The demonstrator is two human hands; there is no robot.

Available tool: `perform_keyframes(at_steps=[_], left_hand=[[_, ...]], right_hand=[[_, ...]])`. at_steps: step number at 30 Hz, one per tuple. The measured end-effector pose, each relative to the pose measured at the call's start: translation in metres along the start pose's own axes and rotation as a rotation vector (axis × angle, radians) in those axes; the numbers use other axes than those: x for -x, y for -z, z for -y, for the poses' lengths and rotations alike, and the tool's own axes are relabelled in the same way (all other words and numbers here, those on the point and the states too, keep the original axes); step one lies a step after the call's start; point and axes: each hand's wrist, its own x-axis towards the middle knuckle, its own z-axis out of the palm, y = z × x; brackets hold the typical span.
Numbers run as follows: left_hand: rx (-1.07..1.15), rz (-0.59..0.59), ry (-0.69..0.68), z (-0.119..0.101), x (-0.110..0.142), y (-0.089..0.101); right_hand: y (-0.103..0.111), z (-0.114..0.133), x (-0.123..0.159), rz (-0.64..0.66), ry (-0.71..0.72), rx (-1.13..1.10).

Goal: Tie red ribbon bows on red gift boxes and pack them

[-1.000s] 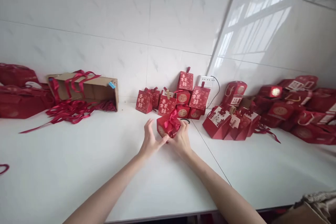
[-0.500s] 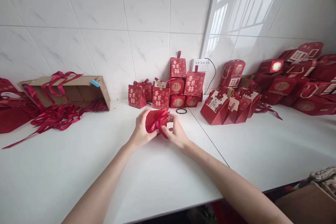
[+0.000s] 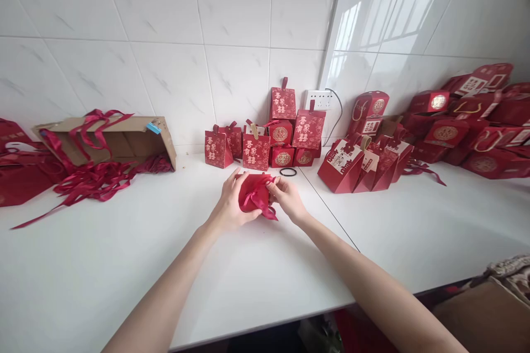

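A small red gift box [image 3: 245, 186] stands on the white table in front of me, with a shiny red ribbon [image 3: 256, 197] tied in a bow on it. My left hand [image 3: 230, 198] is wrapped round the box's left side, thumb at the lower front. At the right, my right hand [image 3: 286, 194] pinches the ribbon's upper right part between thumb and fingers. One ribbon tail hangs down at the box's lower right. The far side of the box is hidden.
Behind stand several patterned red boxes [image 3: 256, 152], with a black ring [image 3: 288, 172] before them. On the left, a cardboard box [image 3: 169, 140] lies beside loose red ribbons [image 3: 97, 183]. More red boxes [image 3: 339, 168] stand to the right. A socket strip [image 3: 318, 100] is by the wall.
My right hand has shifted from the bow's middle to its upper right, drawing the ribbon outward to the right. My left hand still holds the box.
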Motion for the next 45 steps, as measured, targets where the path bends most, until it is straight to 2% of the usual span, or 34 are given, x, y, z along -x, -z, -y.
perform_keyframes(at_steps=[4,12,14,15,17,19,21,22,24,26,28,31,34,36,40,45], left_hand=[[-0.003,-0.015,0.01,-0.004,0.002,-0.003],[-0.132,-0.215,-0.282,-0.02,0.0,0.001],[-0.105,-0.211,-0.282,-0.027,-0.002,0.001],[-0.043,-0.215,-0.229,-0.029,-0.002,0.001],[0.171,-0.303,0.009,-0.03,-0.005,0.003],[0.441,-0.516,0.328,-0.024,-0.009,0.008],[0.659,-0.743,0.566,-0.012,-0.014,0.019],[0.731,-0.827,0.628,-0.005,-0.017,0.025],[0.815,-0.896,0.667,0.005,-0.024,0.041],[0.872,-0.871,0.646,0.007,-0.036,0.057],[0.902,-0.802,0.575,-0.001,-0.053,0.07],[0.873,-0.64,0.432,-0.026,-0.085,0.081],[0.842,-0.406,0.335,-0.05,-0.112,0.083],[0.825,-0.308,0.294,-0.062,-0.124,0.082],[0.811,-0.269,0.27,-0.074,-0.131,0.084],[0.906,-0.29,0.302,-0.082,-0.124,0.097]], right_hand=[[-0.002,0.005,0.003,0.009,-0.098,-0.13],[-0.004,0.009,0.005,0.014,-0.138,-0.194],[-0.006,0.008,0.005,0.026,-0.128,-0.168],[-0.006,0.007,0.004,0.022,-0.122,-0.15],[0.0,0.006,-0.001,-0.051,-0.096,-0.127],[0.014,0.007,-0.009,-0.207,-0.046,-0.132],[0.035,0.013,-0.016,-0.374,0.022,-0.158],[0.046,0.018,-0.019,-0.433,0.052,-0.171],[0.063,0.031,-0.022,-0.508,0.11,-0.195],[0.069,0.049,-0.024,-0.512,0.157,-0.221],[0.062,0.069,-0.028,-0.456,0.196,-0.243],[0.034,0.101,-0.038,-0.287,0.239,-0.235],[0.001,0.128,-0.049,-0.131,0.249,-0.185],[-0.017,0.141,-0.052,-0.067,0.252,-0.16],[-0.034,0.155,-0.047,0.01,0.294,-0.156],[-0.027,0.159,-0.036,-0.056,0.309,-0.119]])
